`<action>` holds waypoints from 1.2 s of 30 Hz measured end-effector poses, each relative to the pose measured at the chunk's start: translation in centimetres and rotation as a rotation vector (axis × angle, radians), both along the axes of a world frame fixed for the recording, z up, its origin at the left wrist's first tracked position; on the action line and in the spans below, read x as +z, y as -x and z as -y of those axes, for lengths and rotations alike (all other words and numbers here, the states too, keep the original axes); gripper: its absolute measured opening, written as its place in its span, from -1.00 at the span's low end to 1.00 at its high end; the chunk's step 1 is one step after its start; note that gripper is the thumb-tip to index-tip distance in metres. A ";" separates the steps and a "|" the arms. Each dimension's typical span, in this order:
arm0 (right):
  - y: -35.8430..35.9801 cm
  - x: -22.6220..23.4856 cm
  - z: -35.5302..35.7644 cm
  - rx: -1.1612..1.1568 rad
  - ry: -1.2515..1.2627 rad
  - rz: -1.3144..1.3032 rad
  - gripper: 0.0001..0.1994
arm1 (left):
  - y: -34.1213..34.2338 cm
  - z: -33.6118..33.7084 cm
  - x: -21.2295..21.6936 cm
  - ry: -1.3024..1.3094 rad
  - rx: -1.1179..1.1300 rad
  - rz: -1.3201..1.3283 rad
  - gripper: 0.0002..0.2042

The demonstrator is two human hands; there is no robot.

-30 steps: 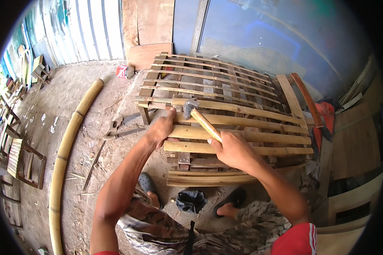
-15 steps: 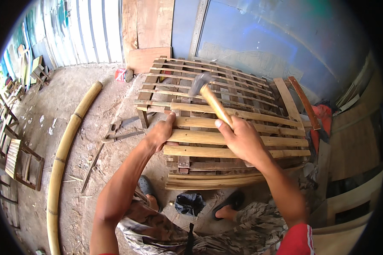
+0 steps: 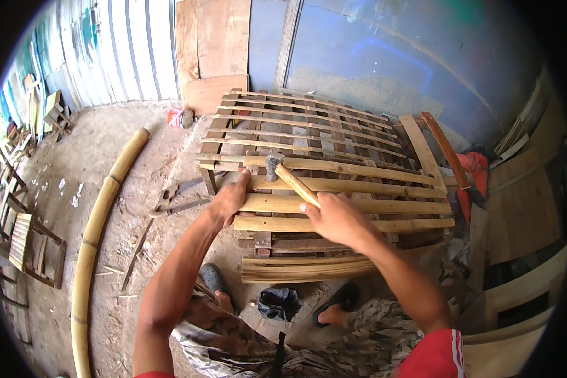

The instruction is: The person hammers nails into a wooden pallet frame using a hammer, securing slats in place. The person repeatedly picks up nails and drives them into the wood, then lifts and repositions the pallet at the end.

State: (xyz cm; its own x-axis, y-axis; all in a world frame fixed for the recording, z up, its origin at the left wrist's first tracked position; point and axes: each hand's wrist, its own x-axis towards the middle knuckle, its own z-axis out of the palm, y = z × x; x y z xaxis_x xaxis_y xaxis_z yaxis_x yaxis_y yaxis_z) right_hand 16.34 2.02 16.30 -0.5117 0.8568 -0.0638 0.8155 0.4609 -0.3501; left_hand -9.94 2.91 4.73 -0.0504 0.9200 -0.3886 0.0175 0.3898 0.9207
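Note:
My right hand [image 3: 338, 218] grips the wooden handle of a hammer [image 3: 296, 183]. The hammer's metal head is down at the left end of a bamboo slat [image 3: 359, 168]. Close by, my left hand [image 3: 229, 200] is closed round the left ends of the slats, its thumb up beside the hammer head; its fingertips are partly hidden beneath. The slats lie crosswise on a low wooden frame [image 3: 217, 145]. Wider bamboo strips are on the near side and thinner ones on the far side. A bundle of split bamboo strips [image 3: 309, 269] rests low on the frame's near side.
A long bamboo pole [image 3: 89, 242] lies on the floor at left, near a long-handled metal tool [image 3: 164, 205]. Between my feet sits a black plastic bag [image 3: 280, 303]. A red can [image 3: 177, 118] stands far left of the frame; a brown board [image 3: 445, 150] leans at right.
The hammer has come down and left from its raised, blurred position to the slat's left end, my right hand moving with it. My left hand keeps its hold, and the view has shifted slightly.

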 end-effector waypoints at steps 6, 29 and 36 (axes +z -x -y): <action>1.4 1.9 1.3 -0.059 -0.107 -0.471 -0.60 | -0.1 0.3 0.4 -0.031 0.067 0.024 -0.37; 0.4 1.7 1.0 -0.041 0.069 0.031 -0.56 | -2.1 1.6 4.0 -0.035 0.081 0.176 -0.30; 0.9 1.5 1.6 -0.078 0.017 -0.283 -0.59 | -2.1 2.1 3.8 -0.033 0.175 0.312 -0.36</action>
State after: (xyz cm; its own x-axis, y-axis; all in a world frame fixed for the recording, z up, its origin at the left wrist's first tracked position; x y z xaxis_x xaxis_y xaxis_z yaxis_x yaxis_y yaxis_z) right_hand 15.42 0.44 17.84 -0.4434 0.8945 0.0570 0.7174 0.3923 -0.5757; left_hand -7.88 0.77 8.56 -0.0915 0.9205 -0.3798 -0.3308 0.3317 0.8835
